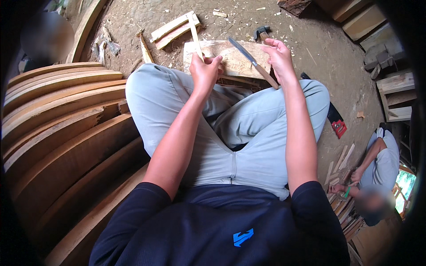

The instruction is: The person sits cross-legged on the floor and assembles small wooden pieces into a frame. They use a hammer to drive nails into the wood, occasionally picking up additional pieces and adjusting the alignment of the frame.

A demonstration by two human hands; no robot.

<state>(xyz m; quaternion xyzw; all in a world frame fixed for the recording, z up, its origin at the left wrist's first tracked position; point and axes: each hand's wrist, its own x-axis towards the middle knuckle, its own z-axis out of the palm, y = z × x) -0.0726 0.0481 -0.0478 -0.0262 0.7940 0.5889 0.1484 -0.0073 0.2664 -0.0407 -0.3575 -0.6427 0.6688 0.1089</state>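
My left hand (205,72) is closed around the lower end of a thin, pale wooden strip (194,35), which points up and away from me. My right hand (280,57) is raised beside the right end of a wooden block (222,57), its fingers parted and apparently empty. A knife (254,63) with a dark blade and brown wooden handle slants across the block. Its handle end reaches toward my right knee, close to my right wrist, without visible fingers around it. Part of the block is hidden behind my left hand.
Beyond the block lie a hammer (262,33) and pale wood pieces (175,29). A red-handled saw (338,127) is beside my right knee. Curved boards (66,95) are stacked at left. Another person (379,164) sits at right near wooden strips (341,162). Shavings litter the dirt floor.
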